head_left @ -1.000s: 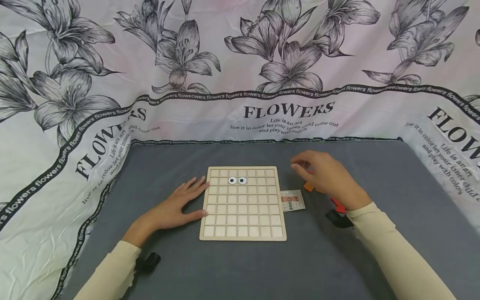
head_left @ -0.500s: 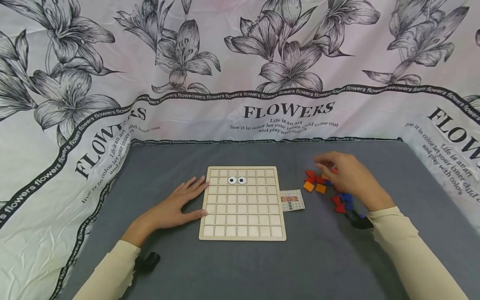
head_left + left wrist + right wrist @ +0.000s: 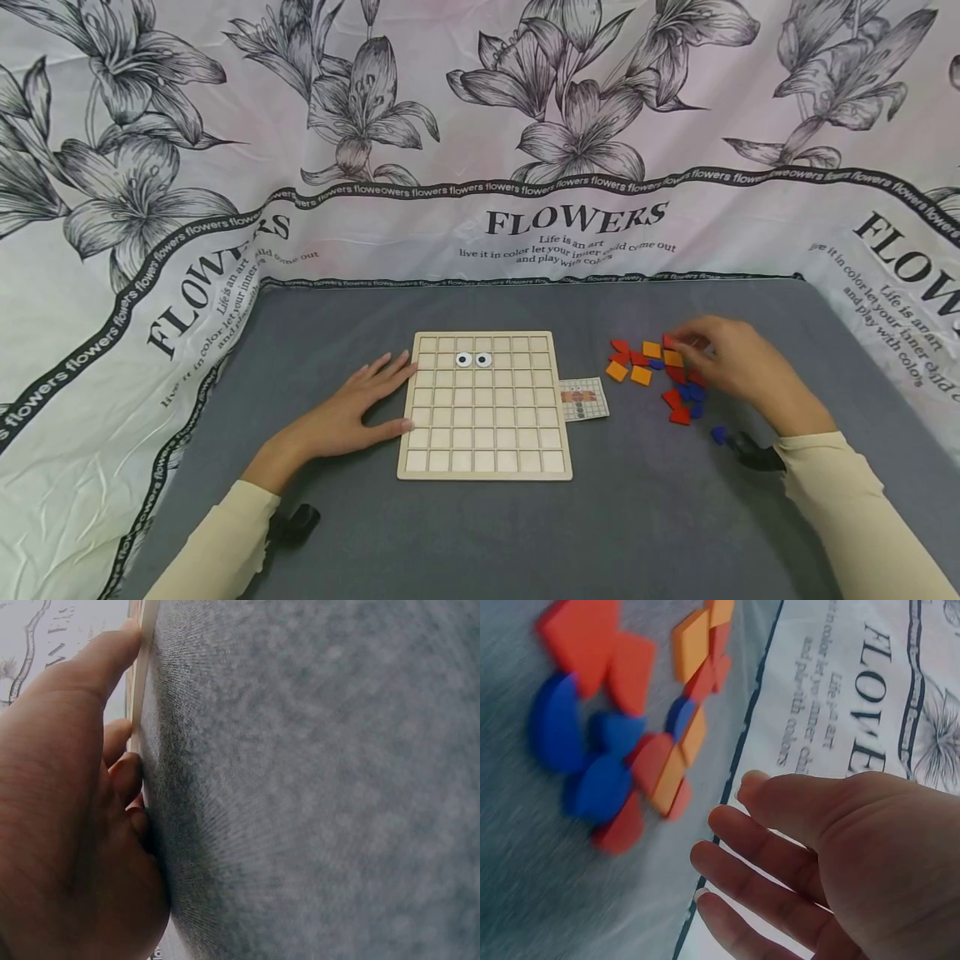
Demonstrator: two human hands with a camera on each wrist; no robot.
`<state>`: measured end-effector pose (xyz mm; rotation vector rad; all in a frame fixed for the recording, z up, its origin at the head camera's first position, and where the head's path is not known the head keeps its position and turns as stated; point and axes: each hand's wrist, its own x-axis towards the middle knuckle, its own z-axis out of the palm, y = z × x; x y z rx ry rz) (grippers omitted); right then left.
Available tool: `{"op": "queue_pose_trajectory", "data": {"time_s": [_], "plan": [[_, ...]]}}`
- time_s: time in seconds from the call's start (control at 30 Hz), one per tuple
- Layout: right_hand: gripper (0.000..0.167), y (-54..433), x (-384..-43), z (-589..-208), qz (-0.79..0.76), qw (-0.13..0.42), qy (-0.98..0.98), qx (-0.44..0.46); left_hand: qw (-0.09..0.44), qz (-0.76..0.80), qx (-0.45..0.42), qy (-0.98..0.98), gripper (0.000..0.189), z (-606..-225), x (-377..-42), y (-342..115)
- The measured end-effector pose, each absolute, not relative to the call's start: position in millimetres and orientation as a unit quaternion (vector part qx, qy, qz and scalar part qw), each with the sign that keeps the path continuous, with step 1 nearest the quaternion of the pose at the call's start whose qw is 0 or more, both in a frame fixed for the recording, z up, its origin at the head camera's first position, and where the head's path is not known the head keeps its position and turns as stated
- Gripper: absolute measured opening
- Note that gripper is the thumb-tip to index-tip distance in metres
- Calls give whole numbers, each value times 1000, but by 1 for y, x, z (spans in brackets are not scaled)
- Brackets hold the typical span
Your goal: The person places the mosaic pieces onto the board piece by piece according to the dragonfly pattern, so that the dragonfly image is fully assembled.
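Observation:
Fingers spread, my left hand [image 3: 345, 421] lies on the table with its fingertips and thumb at the left edge of a wooden grid board [image 3: 483, 433]. Two round googly-eye pieces [image 3: 474, 360] sit side by side in the board's upper cells. My right hand [image 3: 738, 358] hovers at the right side of a scatter of red, orange and blue pieces. In the right wrist view its loosely bent fingers [image 3: 750, 877] hold nothing. An orange piece [image 3: 672, 358] and a red piece [image 3: 668, 341] are close to the fingertips. Blue pieces [image 3: 600, 787] lie nearer the wrist.
A small printed card [image 3: 588, 399] pokes out from under the board's right edge. One blue piece [image 3: 719, 435] lies apart near the right wrist. The grey tabletop [image 3: 480, 542] ends at a floral cloth [image 3: 420, 237] hanging at the back and sides.
My right hand has moved right and slightly nearer, from beside the board across the scattered pieces, uncovering more of them. The left hand stays at the board's edge.

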<state>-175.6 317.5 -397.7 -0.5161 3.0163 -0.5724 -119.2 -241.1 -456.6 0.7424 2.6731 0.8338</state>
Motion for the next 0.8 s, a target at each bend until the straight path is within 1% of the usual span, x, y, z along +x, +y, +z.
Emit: {"op": "queue_pose_trajectory", "data": {"time_s": [0.13,0.37,0.53,0.7,0.8], "plan": [[29,330,-170,-402,-179,16,971,-157,119,283,256,917,87,-457,-119,-240],[33,339,-174,-413,-157,-8,971,-180,112,286,254,917,86,-457,-118,-240],[31,333,-187,-418,-155,8,974,-167,119,285,252,917,87,-460,-118,-241],[36,327,-196,-420,-150,24,979,-136,123,282,248,919,87,-460,-119,-242],[36,324,-199,-420,-144,32,981,-124,121,281,250,918,87,-459,-120,-242]]}}
